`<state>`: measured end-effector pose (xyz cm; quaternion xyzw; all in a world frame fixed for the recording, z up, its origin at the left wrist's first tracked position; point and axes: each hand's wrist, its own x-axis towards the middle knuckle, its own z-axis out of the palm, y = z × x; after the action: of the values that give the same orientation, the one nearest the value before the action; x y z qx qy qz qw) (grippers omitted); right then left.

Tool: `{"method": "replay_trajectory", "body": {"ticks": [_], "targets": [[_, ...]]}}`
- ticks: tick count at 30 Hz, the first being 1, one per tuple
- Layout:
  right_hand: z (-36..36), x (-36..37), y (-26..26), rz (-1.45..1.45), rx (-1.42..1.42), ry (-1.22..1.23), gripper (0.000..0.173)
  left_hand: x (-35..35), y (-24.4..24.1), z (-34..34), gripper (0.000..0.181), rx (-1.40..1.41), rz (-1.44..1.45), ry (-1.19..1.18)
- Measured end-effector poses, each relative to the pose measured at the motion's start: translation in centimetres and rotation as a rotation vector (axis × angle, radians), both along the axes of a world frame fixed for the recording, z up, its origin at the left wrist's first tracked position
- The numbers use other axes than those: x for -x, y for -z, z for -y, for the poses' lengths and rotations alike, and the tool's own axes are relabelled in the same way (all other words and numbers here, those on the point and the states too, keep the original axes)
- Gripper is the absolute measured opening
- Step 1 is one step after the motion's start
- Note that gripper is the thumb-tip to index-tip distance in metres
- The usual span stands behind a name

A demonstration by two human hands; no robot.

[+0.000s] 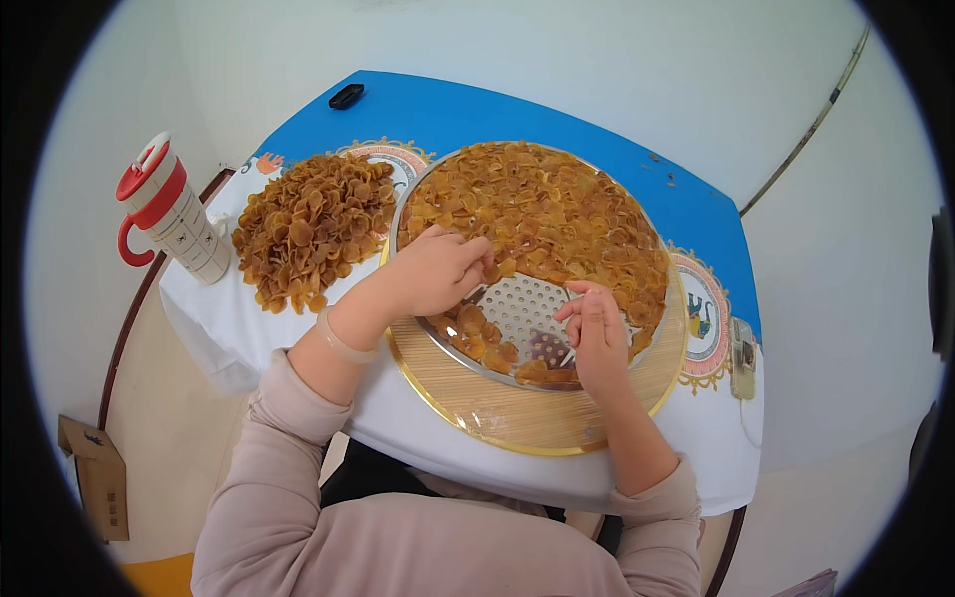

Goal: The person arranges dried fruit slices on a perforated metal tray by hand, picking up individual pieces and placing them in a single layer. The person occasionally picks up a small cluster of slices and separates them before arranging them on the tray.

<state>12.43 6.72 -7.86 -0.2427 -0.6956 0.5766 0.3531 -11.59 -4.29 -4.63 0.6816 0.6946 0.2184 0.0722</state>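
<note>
A round perforated metal tray (522, 304) lies on a round wood-patterned board (485, 407) with a gold rim. Overlapping brown dried slices (552, 209) cover its far part, and more lie along its near left edge; the holes show bare in the near middle. My left hand (440, 270) is over the tray's left side, fingers bent down at the edge of the slices; a slice shows by the fingertips, but whether they grip it is unclear. Over the near right of the bare metal is my right hand (597, 332), fingers curled; its grip is hidden. Left of the tray, a heap of dried slices (310, 224) rests on the cloth.
A tumbler with a red lid and handle (179, 216) stands at the left. A small black object (347, 95) lies at the blue table's (462, 112) far edge. A phone-like device (743, 358) with a cable is at the right. A cardboard box (101, 477) sits on the floor.
</note>
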Motion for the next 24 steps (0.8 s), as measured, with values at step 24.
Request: {"method": "replay_trajectory", "body": {"ticks": [24], "targets": [[0.1, -0.1, -1.1, -0.426, 1.103, -0.334, 0.054, -4.5, -0.6, -0.6, 0.025, -0.538, 0.106, 0.301]]}}
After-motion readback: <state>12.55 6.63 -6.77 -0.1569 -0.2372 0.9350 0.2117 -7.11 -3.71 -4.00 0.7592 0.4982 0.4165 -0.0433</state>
